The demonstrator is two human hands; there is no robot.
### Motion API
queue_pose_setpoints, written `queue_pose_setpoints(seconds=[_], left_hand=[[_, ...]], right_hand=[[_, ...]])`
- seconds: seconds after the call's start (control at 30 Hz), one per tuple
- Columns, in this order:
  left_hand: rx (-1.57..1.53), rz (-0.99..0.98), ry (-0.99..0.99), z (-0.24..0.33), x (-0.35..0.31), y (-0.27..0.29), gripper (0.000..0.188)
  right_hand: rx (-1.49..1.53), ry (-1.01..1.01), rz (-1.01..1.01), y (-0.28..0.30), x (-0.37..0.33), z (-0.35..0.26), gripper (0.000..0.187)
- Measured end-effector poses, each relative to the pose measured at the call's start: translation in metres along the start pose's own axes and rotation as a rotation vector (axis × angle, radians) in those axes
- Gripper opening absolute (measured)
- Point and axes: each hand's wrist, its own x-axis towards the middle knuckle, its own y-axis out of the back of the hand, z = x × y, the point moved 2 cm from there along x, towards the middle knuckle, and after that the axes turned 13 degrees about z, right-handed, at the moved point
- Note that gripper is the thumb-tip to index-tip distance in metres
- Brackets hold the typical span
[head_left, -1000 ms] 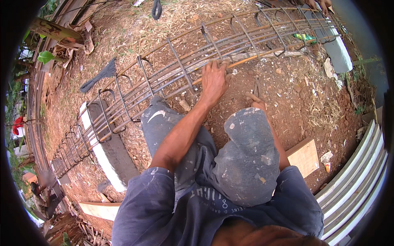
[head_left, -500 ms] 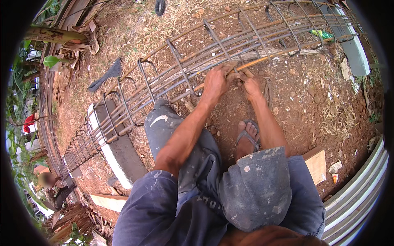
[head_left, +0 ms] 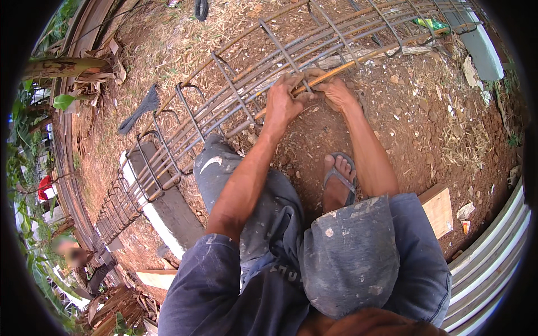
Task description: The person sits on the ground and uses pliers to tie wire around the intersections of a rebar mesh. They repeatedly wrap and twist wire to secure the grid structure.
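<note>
From eight o'clock up to two o'clock runs a long cage of steel reinforcing bar (head_left: 233, 88); it looks heavy and springy, its rusty long rods (head_left: 344, 67) stiff and rough rather than slippery, probably best held between the square-bent hoops (head_left: 283, 53); near nine o'clock it crosses a grey slab (head_left: 180, 206) with a white side; at ten lies a flared bundle of dark strands (head_left: 140, 109), likely pliable; at twelve, the left hand (head_left: 282, 103) curls around the orange-brown front rod (head_left: 335, 71) beside a hoop; at one, the right hand (head_left: 338, 94) bends its fingers beside that rod, whether pinching anything cannot be told; at two, a grey block (head_left: 481, 53), white-edged; at four, pale ribbed sheets (head_left: 493, 263) beside crumbly red soil (head_left: 403, 134).
</note>
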Motion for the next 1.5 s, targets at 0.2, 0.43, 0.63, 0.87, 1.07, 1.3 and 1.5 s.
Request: queue_pose_setpoints(seconds=[0.2,0.43,0.63,0.87,1.07,1.3,1.5], left_hand=[[-0.085,-0.027,0.037,-0.005,0.001,-0.001,0.05],[-0.099,-0.062,0.055,-0.003,0.004,0.002,0.045],[-0.21,-0.071,0.063,-0.004,0.005,0.003,0.04],[-0.168,-0.123,0.064,-0.007,0.0,-0.001,0.03],[-0.258,-0.348,0.039,-0.007,0.019,0.017,0.034],[0.265,-0.394,0.085,0.0,0.014,0.005,0.03],[0.434,-0.39,-0.195,-0.007,0.013,-0.007,0.016]], right_hand=[[-0.261,0.03,0.175,0.005,-0.032,0.014,0.028],[-0.455,0.025,0.157,-0.009,-0.022,-0.014,0.025],[0.005,-0.12,0.084,0.001,-0.029,-0.019,0.029],[-0.114,-0.093,0.025,-0.009,-0.036,-0.03,0.039],[-0.31,0.406,0.314,-0.021,-0.044,0.005,0.028],[-0.423,0.407,0.468,-0.039,-0.056,0.005,0.026],[-0.417,0.529,0.38,-0.034,-0.053,0.002,0.02]])
